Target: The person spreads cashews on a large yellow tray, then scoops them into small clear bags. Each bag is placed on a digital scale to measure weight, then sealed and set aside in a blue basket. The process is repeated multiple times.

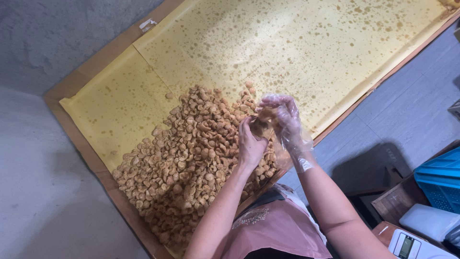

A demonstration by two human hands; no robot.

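A big heap of small golden-brown fried pieces (pixel 184 158) lies on oil-spotted yellow paper (pixel 287 52) spread over a brown board (pixel 76 144). My left hand (pixel 250 144), bare, is over the heap's right edge, fingers pinched on the mouth of a clear plastic bag (pixel 280 148). My right hand (pixel 283 120) wears a thin clear plastic glove and is closed on a few fried pieces right above the bag's mouth. Both hands touch each other there. The bag is see-through and hard to make out against the glove.
A grey floor (pixel 407 115) runs along the board's right side. At the lower right stand a blue plastic crate (pixel 443 184), a white lidded box (pixel 429 220) and a small white scale with a display (pixel 407 244). My pink apron (pixel 278 230) is at the bottom.
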